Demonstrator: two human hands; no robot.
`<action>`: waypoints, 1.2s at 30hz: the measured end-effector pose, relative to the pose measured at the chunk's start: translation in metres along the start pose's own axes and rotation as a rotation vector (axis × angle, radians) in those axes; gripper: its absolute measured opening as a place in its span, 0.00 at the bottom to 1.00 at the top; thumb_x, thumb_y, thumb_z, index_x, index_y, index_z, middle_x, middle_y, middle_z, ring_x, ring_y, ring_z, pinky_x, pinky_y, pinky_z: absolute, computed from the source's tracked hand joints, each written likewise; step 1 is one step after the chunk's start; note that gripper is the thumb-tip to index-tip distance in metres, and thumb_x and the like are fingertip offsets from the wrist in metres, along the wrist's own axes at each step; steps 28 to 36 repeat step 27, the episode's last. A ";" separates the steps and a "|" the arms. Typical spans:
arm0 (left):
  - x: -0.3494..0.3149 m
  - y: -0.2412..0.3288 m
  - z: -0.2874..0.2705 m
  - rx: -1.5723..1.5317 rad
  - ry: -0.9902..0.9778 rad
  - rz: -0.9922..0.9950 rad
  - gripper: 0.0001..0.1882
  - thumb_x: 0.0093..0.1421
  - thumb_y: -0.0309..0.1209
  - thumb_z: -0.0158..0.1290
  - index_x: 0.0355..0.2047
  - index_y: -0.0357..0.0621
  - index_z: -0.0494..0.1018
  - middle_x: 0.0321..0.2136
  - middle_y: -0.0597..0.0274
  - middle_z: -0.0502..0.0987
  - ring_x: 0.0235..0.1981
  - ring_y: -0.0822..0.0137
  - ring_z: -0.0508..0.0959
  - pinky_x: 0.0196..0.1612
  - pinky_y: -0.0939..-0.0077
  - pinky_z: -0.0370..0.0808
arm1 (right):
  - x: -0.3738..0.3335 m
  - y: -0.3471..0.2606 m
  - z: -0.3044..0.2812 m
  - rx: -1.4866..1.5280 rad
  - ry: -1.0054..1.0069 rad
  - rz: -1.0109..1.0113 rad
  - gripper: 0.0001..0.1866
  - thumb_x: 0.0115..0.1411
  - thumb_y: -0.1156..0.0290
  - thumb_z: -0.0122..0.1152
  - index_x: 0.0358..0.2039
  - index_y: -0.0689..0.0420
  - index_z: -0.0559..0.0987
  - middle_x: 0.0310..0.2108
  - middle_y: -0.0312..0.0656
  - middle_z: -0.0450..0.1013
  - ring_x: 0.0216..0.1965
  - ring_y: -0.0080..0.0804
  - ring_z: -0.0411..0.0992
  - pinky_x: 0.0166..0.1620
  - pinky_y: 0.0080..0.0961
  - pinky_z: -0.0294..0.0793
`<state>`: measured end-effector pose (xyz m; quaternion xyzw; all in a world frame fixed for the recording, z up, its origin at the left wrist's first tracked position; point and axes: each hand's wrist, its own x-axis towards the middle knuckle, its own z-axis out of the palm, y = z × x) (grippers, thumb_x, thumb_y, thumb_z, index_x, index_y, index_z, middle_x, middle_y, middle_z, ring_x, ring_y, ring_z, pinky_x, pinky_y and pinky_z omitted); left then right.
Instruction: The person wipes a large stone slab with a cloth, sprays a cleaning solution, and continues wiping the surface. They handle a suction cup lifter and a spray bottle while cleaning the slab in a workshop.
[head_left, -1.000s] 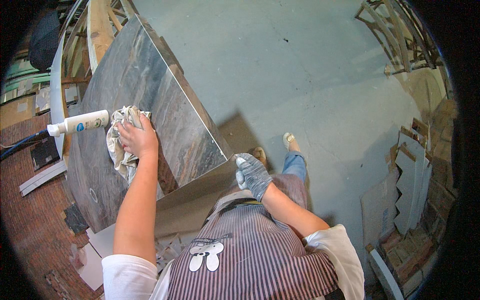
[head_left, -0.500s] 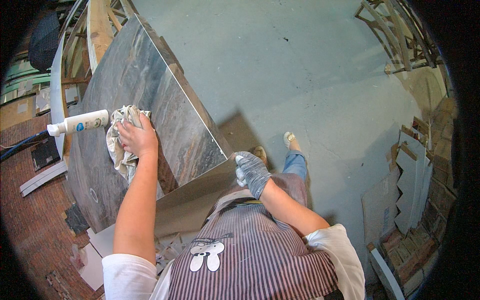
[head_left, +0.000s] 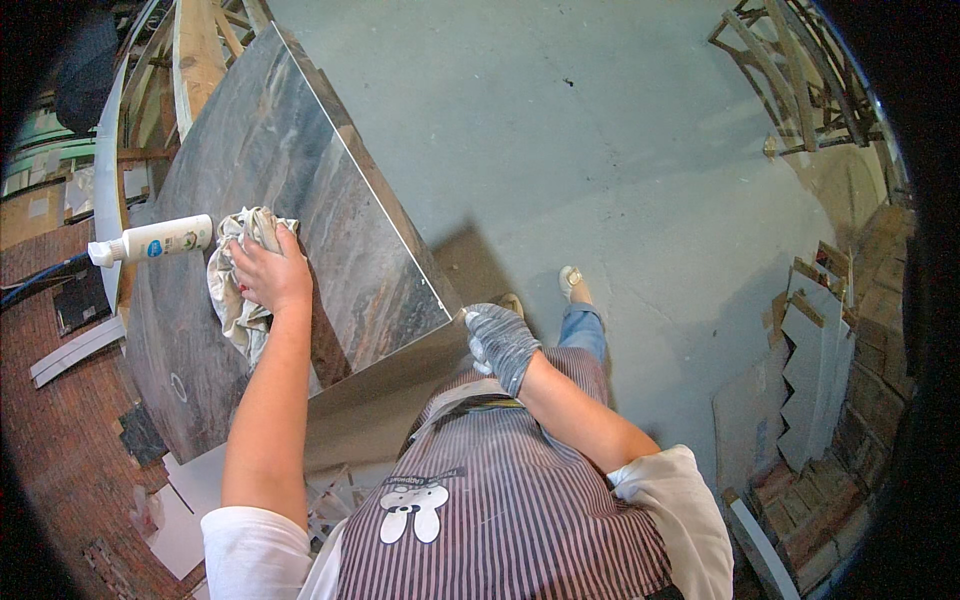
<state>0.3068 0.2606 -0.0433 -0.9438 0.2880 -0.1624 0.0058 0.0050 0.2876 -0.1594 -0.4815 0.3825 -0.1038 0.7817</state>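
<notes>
A large dark grey slab [head_left: 240,150] with brown veining and a pale edge lies to my left. My bare left hand [head_left: 272,268] is closed on a crumpled cream cloth [head_left: 238,305], pressing it against the slab. Just left of the cloth, a white bottle [head_left: 165,239] with a pump or spray top lies on its side on the slab. My right hand [head_left: 500,345], in a grey glove with white on its fingers, is closed at the slab's near corner. Whatever its curled fingers hold, if anything, is hidden.
Timber framing [head_left: 196,60] stands beyond the slab's far end. At the right lie stacked pale boards [head_left: 805,370] and bricks [head_left: 880,340]; a wooden rack [head_left: 780,70] stands at the far right. A brick floor [head_left: 60,430] with offcuts spreads along the left.
The whole view has shifted slightly, so most things sit a little further left. Both hands keep nearly the same places on the cloth and at the slab's corner.
</notes>
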 end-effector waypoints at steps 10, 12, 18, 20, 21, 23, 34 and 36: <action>0.000 0.002 -0.004 0.020 0.010 0.007 0.38 0.61 0.57 0.42 0.57 0.34 0.62 0.63 0.48 0.55 0.60 0.44 0.59 0.57 0.39 0.56 | -0.008 -0.013 0.002 0.139 -0.001 0.102 0.10 0.65 0.63 0.42 0.33 0.48 0.74 0.18 0.38 0.66 0.17 0.32 0.65 0.17 0.35 0.64; 0.000 0.001 -0.002 0.023 0.010 0.000 0.38 0.61 0.57 0.42 0.57 0.34 0.62 0.63 0.48 0.55 0.60 0.44 0.60 0.57 0.39 0.57 | -0.006 -0.016 0.003 0.165 0.023 0.128 0.12 0.66 0.62 0.39 0.31 0.47 0.72 0.17 0.36 0.64 0.14 0.30 0.62 0.14 0.34 0.60; -0.001 0.000 -0.002 0.024 0.007 -0.008 0.38 0.61 0.56 0.43 0.58 0.35 0.62 0.63 0.49 0.54 0.60 0.44 0.59 0.57 0.40 0.57 | -0.025 -0.100 0.001 0.631 0.067 0.581 0.11 0.66 0.63 0.40 0.27 0.47 0.70 0.15 0.34 0.62 0.13 0.30 0.60 0.13 0.32 0.55; -0.001 0.001 -0.003 0.023 -0.001 -0.011 0.38 0.61 0.56 0.43 0.58 0.35 0.61 0.64 0.49 0.54 0.61 0.44 0.58 0.57 0.40 0.57 | -0.025 -0.100 0.002 0.647 0.101 0.611 0.11 0.65 0.64 0.40 0.27 0.46 0.70 0.15 0.34 0.61 0.12 0.29 0.59 0.13 0.31 0.54; -0.001 0.001 -0.003 0.026 0.000 -0.010 0.38 0.61 0.56 0.43 0.58 0.35 0.61 0.64 0.49 0.54 0.61 0.44 0.58 0.58 0.40 0.57 | -0.025 -0.102 0.002 0.664 0.106 0.617 0.10 0.65 0.64 0.41 0.27 0.47 0.70 0.14 0.34 0.60 0.11 0.28 0.58 0.12 0.31 0.54; -0.001 0.000 -0.001 0.033 0.002 -0.011 0.38 0.61 0.56 0.43 0.59 0.35 0.60 0.64 0.49 0.54 0.61 0.44 0.58 0.58 0.41 0.56 | -0.026 -0.107 0.001 0.699 0.115 0.629 0.09 0.64 0.64 0.44 0.28 0.47 0.71 0.13 0.33 0.59 0.10 0.28 0.57 0.12 0.30 0.53; 0.000 -0.002 0.001 0.035 -0.045 -0.038 0.37 0.61 0.56 0.43 0.62 0.43 0.58 0.65 0.50 0.52 0.64 0.45 0.55 0.60 0.41 0.53 | -0.036 -0.109 0.006 0.733 0.085 0.585 0.10 0.60 0.58 0.54 0.30 0.50 0.72 0.12 0.32 0.59 0.09 0.28 0.56 0.10 0.31 0.51; 0.000 -0.002 0.001 0.035 -0.045 -0.038 0.37 0.61 0.56 0.43 0.62 0.43 0.58 0.65 0.50 0.52 0.64 0.45 0.55 0.60 0.41 0.53 | -0.036 -0.109 0.006 0.733 0.085 0.585 0.10 0.60 0.58 0.54 0.30 0.50 0.72 0.12 0.32 0.59 0.09 0.28 0.56 0.10 0.31 0.51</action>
